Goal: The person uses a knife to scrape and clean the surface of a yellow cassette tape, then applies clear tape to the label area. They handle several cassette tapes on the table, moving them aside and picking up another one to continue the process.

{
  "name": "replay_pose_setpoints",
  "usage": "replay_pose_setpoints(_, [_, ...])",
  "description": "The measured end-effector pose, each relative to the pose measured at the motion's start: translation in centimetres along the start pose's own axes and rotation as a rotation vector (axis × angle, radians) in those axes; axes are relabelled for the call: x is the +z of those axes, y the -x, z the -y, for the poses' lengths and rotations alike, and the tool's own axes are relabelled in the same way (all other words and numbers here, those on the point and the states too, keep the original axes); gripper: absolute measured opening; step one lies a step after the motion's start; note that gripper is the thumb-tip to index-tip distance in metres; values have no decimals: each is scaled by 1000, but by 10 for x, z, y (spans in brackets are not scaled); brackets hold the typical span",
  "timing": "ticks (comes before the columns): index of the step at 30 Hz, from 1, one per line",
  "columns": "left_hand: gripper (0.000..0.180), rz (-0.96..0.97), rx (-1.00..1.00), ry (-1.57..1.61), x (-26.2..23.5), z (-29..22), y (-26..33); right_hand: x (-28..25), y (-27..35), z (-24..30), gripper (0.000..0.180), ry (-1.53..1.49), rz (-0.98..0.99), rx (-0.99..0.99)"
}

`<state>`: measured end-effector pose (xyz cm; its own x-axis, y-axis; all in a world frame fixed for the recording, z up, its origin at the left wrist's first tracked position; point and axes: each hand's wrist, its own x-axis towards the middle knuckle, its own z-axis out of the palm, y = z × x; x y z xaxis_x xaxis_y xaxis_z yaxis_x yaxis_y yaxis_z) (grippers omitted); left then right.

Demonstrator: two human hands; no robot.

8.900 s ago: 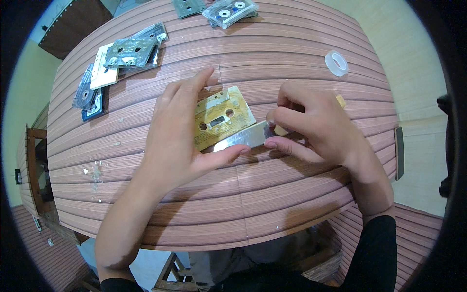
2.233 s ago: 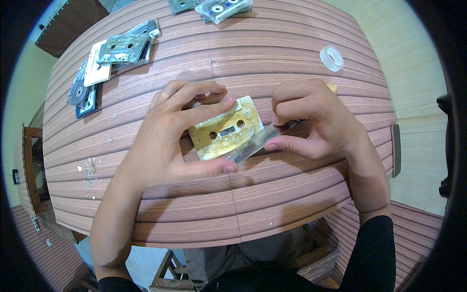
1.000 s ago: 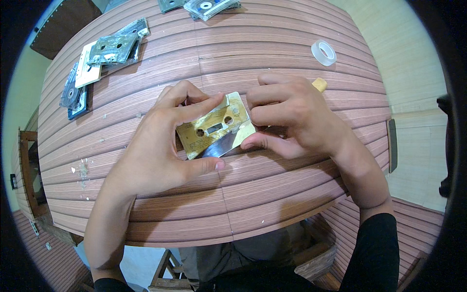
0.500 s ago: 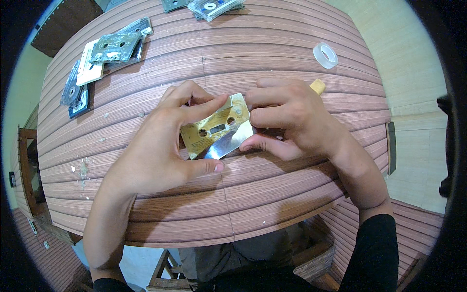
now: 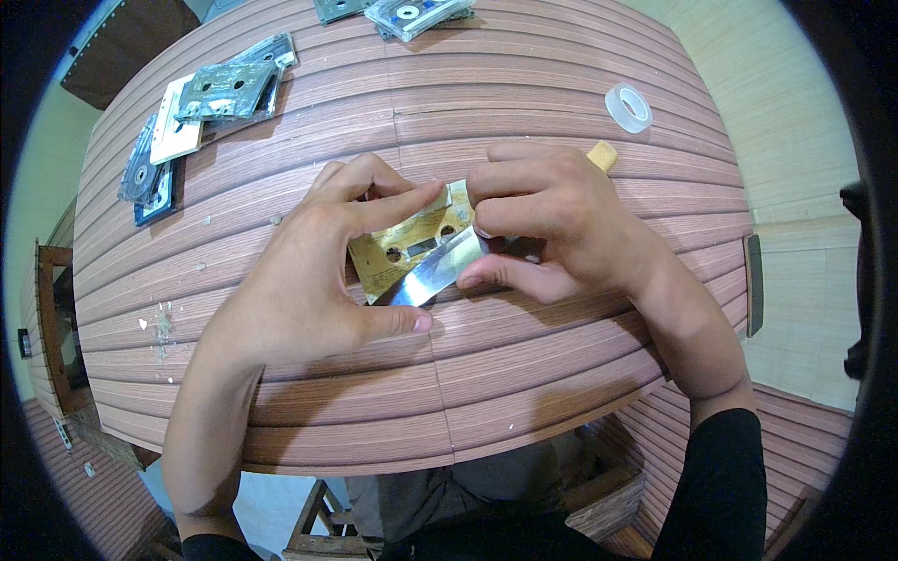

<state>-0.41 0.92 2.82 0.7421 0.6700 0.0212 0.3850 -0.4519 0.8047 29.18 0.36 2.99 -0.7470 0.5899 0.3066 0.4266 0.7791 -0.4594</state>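
A yellowish cassette tape (image 5: 383,272) with two hub holes lies at the middle of the table. My left hand (image 5: 313,248) grips it by its left part, forefinger along the top edge and thumb near the bottom corner. In my right hand (image 5: 552,220) is a knife (image 5: 432,275) with a broad shiny blade, held with the fingers near the blade. Its yellow handle end pokes out behind the knuckles. The blade slants over the cassette's lower right side, its tip close to my left thumb. My right fingers hide the cassette's right end.
Several cassettes (image 5: 224,92) are heaped at the far left, and more cassettes (image 5: 407,13) lie at the far edge. A roll of clear tape (image 5: 628,108) rests at the right. Small pale crumbs (image 5: 163,323) dot the table's left side.
The knife has turned slightly and its blade shows narrower over the cassette. Its handle end has shifted a little up and left with my right hand. My left hand keeps its hold.
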Motion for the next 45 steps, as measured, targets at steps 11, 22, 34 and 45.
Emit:
replay_pose_setpoints(11, [79,-38,112,-104,-3,13,1,-24,13,-5,51,175,-110,-83])
replay_pose_setpoints(22, [92,-70,193,-138,-1,20,4,12,14,1,49,-19,-52,-22])
replay_pose_setpoints(34, [86,-97,136,-140,0,13,-1,32,10,9,15,306,-172,59])
replay_pose_setpoints(45, [82,-75,143,-189,0,9,1,-8,-10,-17,27,439,-495,193])
